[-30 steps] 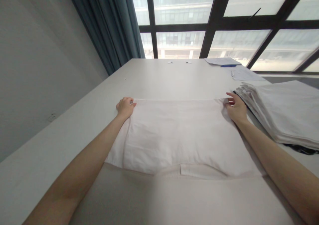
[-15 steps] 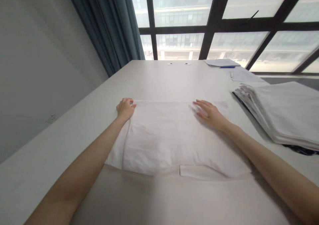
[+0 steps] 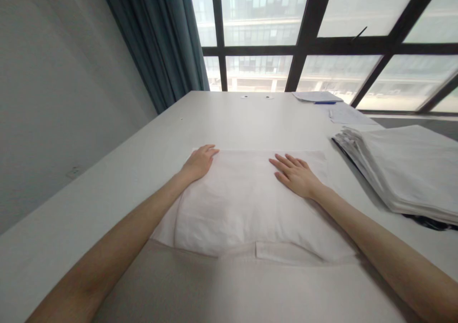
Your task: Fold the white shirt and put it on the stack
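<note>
A folded white cloth [image 3: 232, 203] lies flat on the white table in front of me, with its layered, slightly gaping edge toward me. On its far left corner rests my left hand [image 3: 200, 163], fingers stretched out along the far edge and partly turned from view. My right hand [image 3: 293, 172] lies palm down on the right half of the cloth, fingers spread, a little short of the far edge. Neither hand grips anything. Faint wrinkles run across the cloth's near half.
To the right sits a thick stack of white cloths [image 3: 411, 165] with something black beneath it. Papers [image 3: 315, 97] and a blue pen [image 3: 325, 103] lie at the table's [image 3: 236, 122] far right. Beyond are a blue curtain [image 3: 161, 41] and windows; a wall [image 3: 53, 98] stands left.
My left hand has slid right along the far edge, its fingers straightening from a curl around the corner. My right hand has shifted slightly left and flattened onto the cloth.
</note>
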A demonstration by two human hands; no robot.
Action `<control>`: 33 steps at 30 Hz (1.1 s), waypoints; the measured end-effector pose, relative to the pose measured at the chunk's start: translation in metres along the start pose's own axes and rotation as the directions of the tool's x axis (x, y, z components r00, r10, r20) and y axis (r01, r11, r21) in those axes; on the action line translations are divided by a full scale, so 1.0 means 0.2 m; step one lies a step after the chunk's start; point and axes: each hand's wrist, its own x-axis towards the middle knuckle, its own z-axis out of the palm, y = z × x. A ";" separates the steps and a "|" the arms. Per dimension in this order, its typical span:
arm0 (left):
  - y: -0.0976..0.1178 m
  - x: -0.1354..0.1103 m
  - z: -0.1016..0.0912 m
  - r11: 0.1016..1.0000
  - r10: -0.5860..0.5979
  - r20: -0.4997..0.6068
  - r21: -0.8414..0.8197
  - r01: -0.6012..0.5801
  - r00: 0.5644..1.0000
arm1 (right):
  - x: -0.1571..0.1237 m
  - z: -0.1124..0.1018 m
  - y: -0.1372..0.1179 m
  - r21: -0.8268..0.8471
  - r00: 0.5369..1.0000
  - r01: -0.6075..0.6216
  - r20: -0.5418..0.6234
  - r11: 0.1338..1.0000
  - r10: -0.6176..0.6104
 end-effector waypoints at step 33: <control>-0.03 -0.04 0.03 0.989 -0.061 0.261 0.149 0.023 0.963 | -0.05 0.01 0.36 -0.017 0.936 -0.352 0.010 0.936 0.352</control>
